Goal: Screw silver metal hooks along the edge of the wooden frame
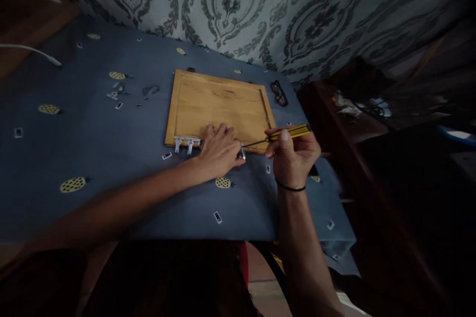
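Observation:
A light wooden board (219, 104) with a raised frame lies flat on a blue patterned cloth. Along its near edge sits a metal hook rail (187, 141). My left hand (220, 151) rests on that near edge, fingers curled over the rail's right part. My right hand (293, 156) is closed round a yellow and black screwdriver (288, 132), whose thin shaft points left toward a metal piece (243, 152) beside my left hand's fingers.
Small metal parts and screws (116, 93) lie scattered on the cloth at the left. A pair of glasses (278, 93) lies past the board's right edge. A white cable (31, 52) crosses the far left. A dark shelf with clutter stands to the right.

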Action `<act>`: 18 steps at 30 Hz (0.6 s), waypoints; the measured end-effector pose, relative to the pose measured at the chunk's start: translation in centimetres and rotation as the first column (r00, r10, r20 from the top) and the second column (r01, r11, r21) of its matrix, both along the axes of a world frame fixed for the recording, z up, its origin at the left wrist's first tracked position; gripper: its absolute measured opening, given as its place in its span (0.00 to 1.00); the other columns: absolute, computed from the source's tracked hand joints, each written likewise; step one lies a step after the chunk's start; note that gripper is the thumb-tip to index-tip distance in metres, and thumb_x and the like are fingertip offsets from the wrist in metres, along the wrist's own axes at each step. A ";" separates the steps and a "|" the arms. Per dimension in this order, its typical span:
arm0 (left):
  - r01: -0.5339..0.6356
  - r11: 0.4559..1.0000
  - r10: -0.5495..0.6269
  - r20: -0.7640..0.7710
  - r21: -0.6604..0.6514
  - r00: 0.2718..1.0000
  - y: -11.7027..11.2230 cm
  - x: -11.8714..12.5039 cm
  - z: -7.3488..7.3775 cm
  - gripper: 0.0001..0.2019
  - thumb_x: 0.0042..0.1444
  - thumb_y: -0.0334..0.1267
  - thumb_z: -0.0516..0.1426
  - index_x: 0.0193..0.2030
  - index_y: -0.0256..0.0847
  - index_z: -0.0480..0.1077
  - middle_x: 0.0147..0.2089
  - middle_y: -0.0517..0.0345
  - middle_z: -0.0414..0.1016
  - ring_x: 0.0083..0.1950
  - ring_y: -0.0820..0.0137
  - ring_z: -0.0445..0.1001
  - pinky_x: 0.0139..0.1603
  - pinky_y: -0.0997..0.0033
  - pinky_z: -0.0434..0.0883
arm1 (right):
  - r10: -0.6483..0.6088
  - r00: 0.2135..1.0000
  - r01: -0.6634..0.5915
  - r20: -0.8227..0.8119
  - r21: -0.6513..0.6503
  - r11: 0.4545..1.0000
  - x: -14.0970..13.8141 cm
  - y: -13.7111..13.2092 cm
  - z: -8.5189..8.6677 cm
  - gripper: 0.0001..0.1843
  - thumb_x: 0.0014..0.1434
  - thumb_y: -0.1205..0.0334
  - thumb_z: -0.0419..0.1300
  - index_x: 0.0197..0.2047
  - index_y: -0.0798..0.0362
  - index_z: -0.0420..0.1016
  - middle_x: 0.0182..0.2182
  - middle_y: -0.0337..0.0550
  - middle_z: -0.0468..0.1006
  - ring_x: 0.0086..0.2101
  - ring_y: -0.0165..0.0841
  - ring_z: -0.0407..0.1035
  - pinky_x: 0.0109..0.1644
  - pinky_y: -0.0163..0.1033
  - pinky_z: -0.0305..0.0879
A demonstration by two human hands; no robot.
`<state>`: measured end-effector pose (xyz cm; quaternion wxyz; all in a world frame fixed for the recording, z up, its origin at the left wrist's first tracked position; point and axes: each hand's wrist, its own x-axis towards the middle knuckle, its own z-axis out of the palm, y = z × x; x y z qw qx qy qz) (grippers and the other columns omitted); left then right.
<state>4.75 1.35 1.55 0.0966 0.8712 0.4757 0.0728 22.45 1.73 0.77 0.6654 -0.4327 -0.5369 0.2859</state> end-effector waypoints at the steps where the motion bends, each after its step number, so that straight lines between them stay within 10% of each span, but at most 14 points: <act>1: 0.001 1.000 -0.001 0.000 -0.001 1.000 0.0 0.0 0.0 0.18 0.71 0.51 0.63 0.53 0.37 0.84 0.59 0.39 0.78 0.65 0.44 0.68 0.61 0.44 0.65 | 0.010 1.000 -0.010 -0.008 -0.010 1.000 0.0 0.0 0.0 0.25 0.53 0.38 0.77 0.36 0.50 0.81 0.30 0.38 0.87 0.14 0.24 0.65 0.16 0.32 0.60; 6: -0.008 1.000 0.008 0.009 0.008 1.000 0.1 0.1 -0.2 0.19 0.70 0.52 0.63 0.53 0.38 0.84 0.58 0.40 0.78 0.64 0.45 0.68 0.61 0.45 0.65 | 0.067 0.997 -0.069 -0.036 -0.038 0.997 0.2 -0.3 -0.1 0.25 0.56 0.37 0.75 0.45 0.49 0.87 0.34 0.41 0.88 0.16 0.24 0.68 0.18 0.32 0.64; 18: -0.021 1.000 0.021 0.001 -0.004 1.000 0.1 0.2 -0.2 0.19 0.70 0.53 0.64 0.53 0.39 0.83 0.59 0.41 0.78 0.65 0.46 0.67 0.63 0.46 0.64 | -0.017 1.000 0.017 0.016 -0.004 1.000 0.2 -0.4 0.1 0.23 0.54 0.41 0.78 0.32 0.52 0.80 0.31 0.41 0.87 0.15 0.24 0.67 0.18 0.32 0.64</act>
